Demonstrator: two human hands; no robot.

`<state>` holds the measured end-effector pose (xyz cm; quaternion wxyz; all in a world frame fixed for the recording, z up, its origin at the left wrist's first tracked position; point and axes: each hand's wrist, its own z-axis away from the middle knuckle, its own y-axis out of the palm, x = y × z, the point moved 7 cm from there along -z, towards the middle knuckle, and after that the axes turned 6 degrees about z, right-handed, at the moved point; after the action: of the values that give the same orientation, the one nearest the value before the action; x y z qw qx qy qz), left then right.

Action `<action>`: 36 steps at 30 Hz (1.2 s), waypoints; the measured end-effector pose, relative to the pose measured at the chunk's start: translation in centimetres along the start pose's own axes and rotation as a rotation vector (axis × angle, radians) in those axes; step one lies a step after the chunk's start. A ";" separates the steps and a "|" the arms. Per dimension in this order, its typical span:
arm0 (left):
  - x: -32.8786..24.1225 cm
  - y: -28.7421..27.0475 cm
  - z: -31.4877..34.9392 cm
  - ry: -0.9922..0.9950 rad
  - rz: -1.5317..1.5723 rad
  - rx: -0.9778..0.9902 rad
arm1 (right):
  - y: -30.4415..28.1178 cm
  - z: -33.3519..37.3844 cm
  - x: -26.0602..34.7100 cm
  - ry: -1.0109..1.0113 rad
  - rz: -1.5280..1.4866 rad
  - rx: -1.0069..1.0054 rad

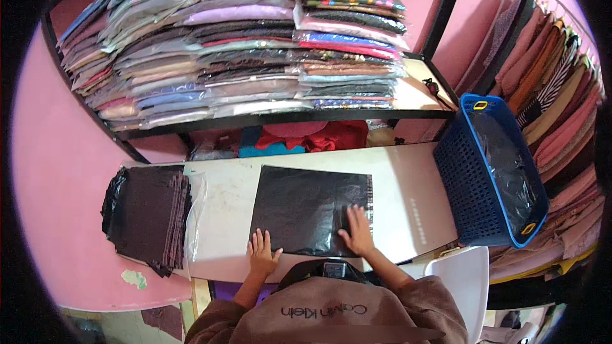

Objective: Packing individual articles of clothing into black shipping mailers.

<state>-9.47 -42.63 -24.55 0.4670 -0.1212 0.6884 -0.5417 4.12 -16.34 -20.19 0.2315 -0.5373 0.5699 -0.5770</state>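
A flat black plastic mailing bag (299, 207) lies on the white table in front of me, with a patterned strip along its right edge. My left hand (262, 253) rests with fingers spread at the bag's lower left corner, partly on the table. Over the right part of the bag lies my right hand (359, 232), its fingers stretched out and nothing in them. Whether anything is inside the bag cannot be seen. At the table's left end sits a stack of similar black bags (146, 216), with clear plastic beside it.
A blue basket (459, 172) holding black plastic packages stands at the table's right end. Behind the table, a black-framed shelf (287, 116) carries piles of folded clothes in clear bags (248, 44). Garments hang on a rack (561, 89) at the right. A white chair (468, 280) is beside me.
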 end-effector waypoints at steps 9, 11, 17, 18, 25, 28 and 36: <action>1.3 0.9 2.0 -0.164 0.028 -0.086 | 4.2 0.7 -1.4 -0.148 0.198 0.180; 0.3 1.0 1.3 -0.138 -0.101 -0.159 | 4.3 0.6 -1.7 -0.177 0.184 0.183; -2.6 2.5 -1.4 -0.228 0.110 0.000 | 3.9 0.0 -2.1 -0.212 0.115 0.260; -2.0 3.2 -1.3 -0.302 0.147 0.027 | 3.5 -0.9 -2.4 -0.227 0.118 0.253; -0.8 4.4 -1.5 -0.347 0.071 0.094 | -9.2 -13.0 -3.0 -0.411 -0.083 -0.243; -1.2 4.0 -1.8 -0.320 0.079 0.068 | -19.6 -19.6 0.8 -0.528 -0.020 -0.405; -0.2 4.4 -1.6 -0.361 0.034 0.079 | -38.4 -32.1 14.3 -0.847 0.217 -0.784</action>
<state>-9.10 -39.79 -28.27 0.5967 -0.1864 0.5734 -0.5295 -15.54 -6.42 27.00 0.2808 -0.7053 0.6502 -0.0313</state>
